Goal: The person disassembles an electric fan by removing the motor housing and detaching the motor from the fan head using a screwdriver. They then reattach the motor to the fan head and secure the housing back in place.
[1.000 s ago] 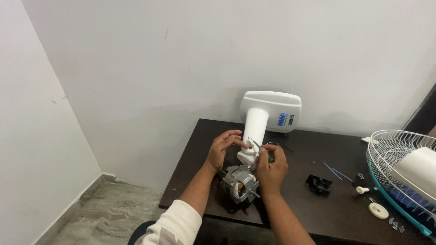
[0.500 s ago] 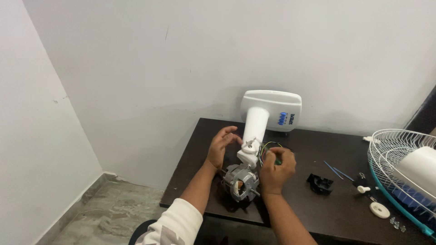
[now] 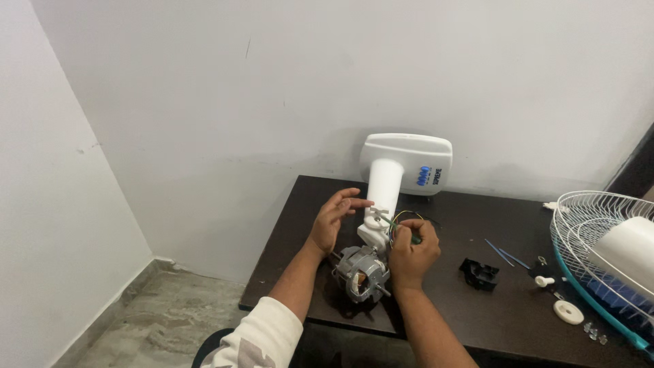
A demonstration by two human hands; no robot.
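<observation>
From the head camera I look down at a dark brown table (image 3: 490,320) pushed against a plain white wall. At the left of the work, my left hand (image 3: 332,219) is raised with its fingers spread and loosely curved, the fingertips touching the base of the white fan neck (image 3: 384,185); it grips nothing firmly that I can see. Just below and between my hands lies the fan's bare motor (image 3: 361,271), a grey metal block with its shaft pointing toward me, resting on the table edge and joined to the white hinge piece of the neck. My right hand (image 3: 412,253) is curled nearly closed around a small dark tool or connector beside a loop of coloured wires (image 3: 403,219); I cannot tell which it is. The neck runs back to the white fan base (image 3: 409,158), tipped on its side near the wall. Further right lie a small black plastic part (image 3: 479,273), thin blue strands, white knobs and screws, and the wire fan guard (image 3: 599,232) at the far edge. I judge the fan well dismantled, with the motor wiring now in hand.
</observation>
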